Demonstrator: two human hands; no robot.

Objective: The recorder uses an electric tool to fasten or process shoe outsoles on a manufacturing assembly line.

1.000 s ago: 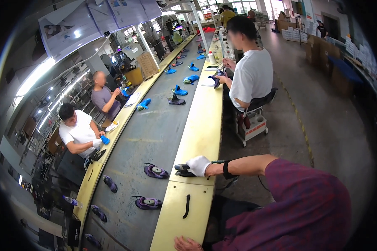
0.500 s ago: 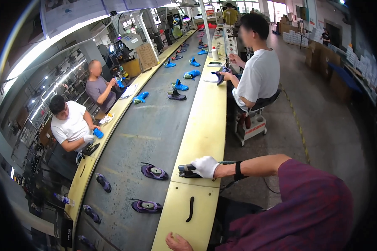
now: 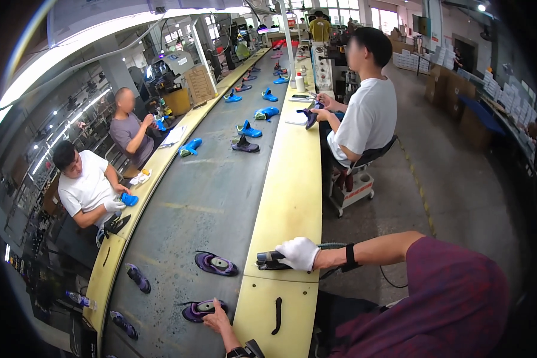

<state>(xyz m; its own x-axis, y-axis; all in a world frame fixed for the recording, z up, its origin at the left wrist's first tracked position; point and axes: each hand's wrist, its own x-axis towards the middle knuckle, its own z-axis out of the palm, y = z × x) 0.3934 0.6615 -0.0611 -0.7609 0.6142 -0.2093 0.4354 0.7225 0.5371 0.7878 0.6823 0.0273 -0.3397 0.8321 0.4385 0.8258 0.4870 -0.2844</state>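
Observation:
My left hand [image 3: 217,320] has its thumb and fingers at the near end of a purple and black shoe [image 3: 192,312] on the grey conveyor belt [image 3: 179,232]. The fingers close on the shoe's edge. A white glove covers my right hand [image 3: 300,253], which is wrapped round the grey bar handle of a small iron [image 3: 269,257]. This dark, flat-based iron rests on the yellow side board [image 3: 289,209], with a cord running off to the right. A black curved strip [image 3: 277,316] lies on the board between my arms. Just beyond the held shoe sits another purple shoe [image 3: 216,264].
More purple shoes [image 3: 138,278] lie along the belt's left side, and blue shoes [image 3: 249,129] stand farther up. Two people [image 3: 89,185] work across the belt, one beside a black iron [image 3: 117,224]. Another person [image 3: 364,113] sits ahead on my side, holding a dark shoe.
My left hand has moved from the side board forward and left onto the near purple shoe. My right hand stays on the iron. The whole view has shifted slightly.

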